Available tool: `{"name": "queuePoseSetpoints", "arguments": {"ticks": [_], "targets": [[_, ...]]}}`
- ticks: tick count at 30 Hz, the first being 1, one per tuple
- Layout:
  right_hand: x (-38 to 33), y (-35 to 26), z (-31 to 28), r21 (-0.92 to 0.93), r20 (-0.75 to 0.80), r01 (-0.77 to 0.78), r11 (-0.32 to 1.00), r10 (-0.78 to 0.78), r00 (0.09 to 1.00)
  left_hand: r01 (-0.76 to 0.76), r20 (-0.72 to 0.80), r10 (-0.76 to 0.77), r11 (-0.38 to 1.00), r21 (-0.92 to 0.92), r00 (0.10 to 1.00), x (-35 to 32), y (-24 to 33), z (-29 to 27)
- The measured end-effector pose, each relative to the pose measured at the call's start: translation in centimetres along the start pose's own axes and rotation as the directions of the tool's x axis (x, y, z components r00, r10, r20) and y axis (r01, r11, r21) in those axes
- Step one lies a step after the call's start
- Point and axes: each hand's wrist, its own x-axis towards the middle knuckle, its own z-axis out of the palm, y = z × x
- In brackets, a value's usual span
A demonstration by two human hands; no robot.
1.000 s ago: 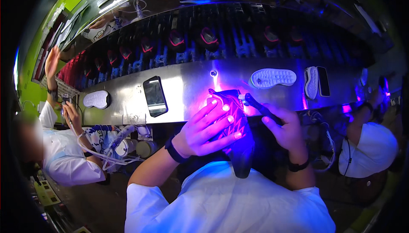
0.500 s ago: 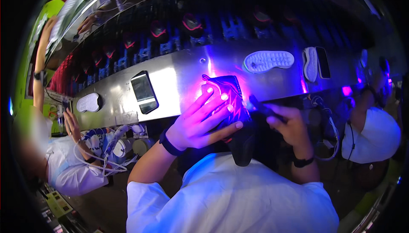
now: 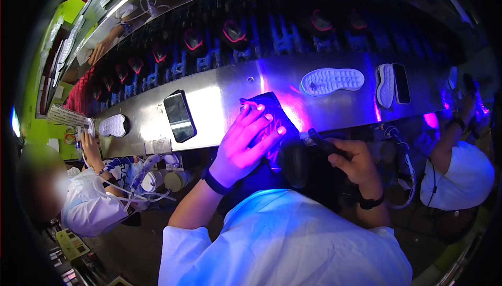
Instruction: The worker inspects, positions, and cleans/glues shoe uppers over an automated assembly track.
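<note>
A dark shoe upper (image 3: 294, 161) lies at the near edge of the bench under violet-pink light, its black toe pointing toward me. My left hand (image 3: 241, 145) is closed over its ankle end, fingers laid across the top. In my right hand (image 3: 356, 161) is a dark-handled brush (image 3: 320, 139), its pale tip against or just beside the shoe's right side; whether they touch I cannot tell. Black bands circle both wrists.
On the metal bench (image 3: 209, 90) lie a phone (image 3: 179, 115), white shoe soles (image 3: 332, 81) and another phone (image 3: 401, 83). Behind runs a rack with several dark shoes (image 3: 234, 32). Co-workers sit left (image 3: 97, 210) and right (image 3: 456, 176). Hoses and pots (image 3: 178, 180) hang below the bench.
The shoe upper has turned slightly and come nearer me. My left fingers have drawn closer together over it. The brush sits a little lower. The left co-worker's raised arm has come down.
</note>
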Motion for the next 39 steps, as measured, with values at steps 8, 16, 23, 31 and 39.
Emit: {"name": "queuePoseSetpoints", "arguments": {"ticks": [8, 16, 23, 31, 39], "targets": [[-1.3, 1.1, 0.8, -0.051, 0.02, 0.037, 0.998, -0.036, 0.999, 0.106, 0.03, -0.104, 0.993, -0.049, 0.994, -0.5, 1.5, -0.6], [-4.6, 2.9, 3.3, 0.155, 0.003, -0.078, 0.985, 0.078, 0.997, 0.256, 0.061, -0.254, 0.966, -0.033, 0.965, -2.6, 2.0, -1.3], [-5.9, 3.2, 5.4, 0.165, -0.093, -0.093, 0.982, 0.11, 0.99, 0.46, 0.084, -0.456, 0.887, -0.036, 0.886, -3.4, 3.6, -1.7], [-3.1, 0.6, 4.3, -0.257, -0.171, 0.111, 0.96, -0.158, 0.973, 0.601, 0.181, -0.6, 0.797, 0.056, 0.779, -3.3, 4.0, -2.7], [0.1, -2.5, 1.7, -0.518, 0.054, 0.246, 0.819, -0.256, 0.965, 0.632, 0.37, -0.53, 0.731, -0.256, 0.763, -2.8, 2.2, -3.5]]}}
